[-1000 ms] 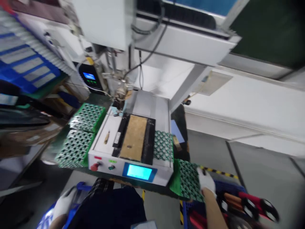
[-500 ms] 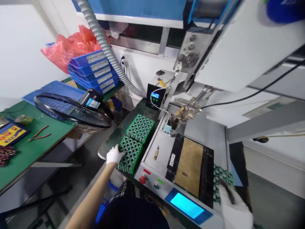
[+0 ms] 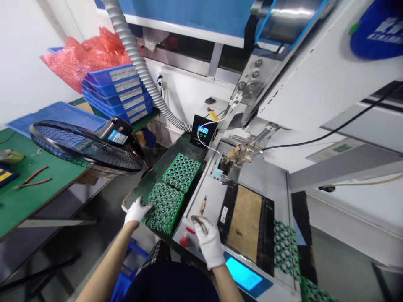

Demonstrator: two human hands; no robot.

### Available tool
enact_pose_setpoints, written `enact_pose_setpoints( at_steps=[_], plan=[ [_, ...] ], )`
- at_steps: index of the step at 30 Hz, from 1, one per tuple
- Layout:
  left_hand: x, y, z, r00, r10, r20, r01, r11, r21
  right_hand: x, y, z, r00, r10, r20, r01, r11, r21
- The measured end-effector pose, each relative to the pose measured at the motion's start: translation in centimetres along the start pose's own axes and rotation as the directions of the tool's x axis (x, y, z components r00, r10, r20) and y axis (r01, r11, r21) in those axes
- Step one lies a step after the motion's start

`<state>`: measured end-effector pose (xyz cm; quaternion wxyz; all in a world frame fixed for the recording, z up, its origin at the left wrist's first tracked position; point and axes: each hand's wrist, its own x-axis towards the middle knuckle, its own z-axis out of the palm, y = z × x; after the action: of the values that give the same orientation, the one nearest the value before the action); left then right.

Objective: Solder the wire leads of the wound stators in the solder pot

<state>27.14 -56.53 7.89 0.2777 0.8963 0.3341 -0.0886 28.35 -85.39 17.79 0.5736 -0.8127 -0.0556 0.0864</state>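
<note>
White-gloved left hand point(image 3: 135, 211), fingers apart, at green hole-dotted boards point(image 3: 162, 206); right hand point(image 3: 208, 242), grip unclear, over flat metal machine point(image 3: 214, 193).

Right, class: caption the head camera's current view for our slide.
Gloved left hand at the green circuit boards; gloved right hand near the red button.

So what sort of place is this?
Probably an electronics workshop: green circuit boards sit in stacks beside a bench machine with a lit screen, and the worker wears white gloves.
</note>
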Motion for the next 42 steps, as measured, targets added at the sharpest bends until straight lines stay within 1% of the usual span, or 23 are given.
enact_pose_setpoints(
  at_steps=[1, 3, 5, 7, 8, 10, 11, 12, 13, 15, 16, 18, 19, 21, 23, 25, 26, 28, 31, 34, 42],
  plan=[
    [-0.1, 0.0, 0.2, 1.0, -0.017, 0.016, 0.018, 0.999, -0.05, -0.1, -0.3, 0.1, 0.999, -0.015, 0.033, 0.014, 1.0, 0.019],
    [-0.6, 0.1, 0.3, 0.998, -0.061, 0.018, 0.063, 0.987, -0.147, -0.6, -0.6, -0.5, 0.996, -0.034, 0.084, 0.029, 0.998, 0.058],
    [-1.8, 0.3, -0.5, 0.991, -0.127, -0.035, 0.116, 0.967, -0.228, -1.1, -0.6, -1.9, 0.994, -0.033, 0.108, 0.022, 0.995, 0.102],
    [-3.7, 0.8, -1.7, 0.978, -0.182, -0.101, 0.143, 0.939, -0.313, -1.6, -0.1, -3.5, 0.996, -0.008, 0.094, -0.006, 0.988, 0.152],
    [-5.0, 1.2, -2.3, 0.974, -0.193, -0.122, 0.138, 0.923, -0.36, -1.8, 0.2, -4.2, 0.997, 0.013, 0.075, -0.026, 0.983, 0.181],
    [-7.8, 2.9, -2.8, 0.977, -0.168, -0.13, 0.093, 0.887, -0.453, -2.0, 0.8, -5.4, 0.998, 0.056, 0.024, -0.06, 0.966, 0.25],
    [-9.3, 4.2, -2.6, 0.984, -0.133, -0.117, 0.059, 0.867, -0.494, -2.0, 1.0, -5.8, 0.998, 0.07, 0.001, -0.067, 0.955, 0.288],
    [-10.8, 5.8, -1.9, 0.992, -0.081, -0.099, 0.016, 0.847, -0.531, -1.9, 1.3, -6.3, 0.997, 0.077, -0.019, -0.066, 0.943, 0.327],
    [-12.2, 7.6, -0.8, 0.997, -0.013, -0.073, -0.031, 0.827, -0.561, -1.7, 1.6, -6.9, 0.996, 0.083, -0.043, -0.061, 0.929, 0.364],
    [-14.6, 11.9, 2.1, 0.99, 0.14, -0.034, -0.133, 0.794, -0.593, -1.0, 2.3, -8.6, 0.989, 0.107, -0.106, -0.053, 0.907, 0.418],
    [-15.5, 14.1, 3.8, 0.974, 0.225, -0.014, -0.189, 0.783, -0.592, -0.6, 2.7, -9.8, 0.98, 0.131, -0.15, -0.054, 0.9, 0.432],
    [-16.7, 18.1, 6.7, 0.928, 0.372, -0.024, -0.318, 0.758, -0.57, 0.6, 4.2, -12.8, 0.948, 0.192, -0.255, -0.06, 0.893, 0.446],
    [-17.0, 19.9, 7.8, 0.901, 0.431, -0.042, -0.383, 0.75, -0.54, 1.3, 5.1, -14.5, 0.927, 0.219, -0.305, -0.062, 0.891, 0.45],
    [-17.2, 22.5, 9.1, 0.834, 0.548, -0.065, -0.517, 0.734, -0.441, 2.7, 7.1, -17.6, 0.893, 0.256, -0.37, -0.064, 0.886, 0.459],
    [-17.0, 24.2, 9.6, 0.749, 0.661, -0.04, -0.637, 0.702, -0.319, 3.9, 9.0, -19.9, 0.881, 0.271, -0.387, -0.069, 0.884, 0.463],
    [-17.0, 25.3, 9.7, 0.672, 0.74, 0.022, -0.72, 0.66, -0.215, 4.8, 10.3, -20.9, 0.882, 0.275, -0.382, -0.073, 0.882, 0.466],
    [-17.0, 25.8, 9.8, 0.646, 0.761, 0.053, -0.745, 0.645, -0.172, 5.1, 10.6, -21.0, 0.884, 0.275, -0.378, -0.073, 0.881, 0.468],
    [-17.0, 26.6, 10.0, 0.625, 0.774, 0.102, -0.768, 0.633, -0.098, 5.5, 10.7, -20.8, 0.887, 0.274, -0.372, -0.073, 0.878, 0.473],
    [-17.2, 27.4, 10.5, 0.627, 0.767, 0.138, -0.773, 0.634, -0.012, 5.6, 10.1, -20.2, 0.894, 0.269, -0.36, -0.071, 0.876, 0.477],
    [-17.3, 27.8, 10.7, 0.634, 0.758, 0.153, -0.771, 0.636, 0.045, 5.8, 9.8, -19.9, 0.898, 0.264, -0.351, -0.075, 0.879, 0.47],
    [-17.2, 27.5, 11.4, 0.629, 0.76, 0.165, -0.777, 0.621, 0.105, 5.8, 10.9, -19.7, 0.886, 0.274, -0.374, -0.09, 0.892, 0.442]
  ],
)
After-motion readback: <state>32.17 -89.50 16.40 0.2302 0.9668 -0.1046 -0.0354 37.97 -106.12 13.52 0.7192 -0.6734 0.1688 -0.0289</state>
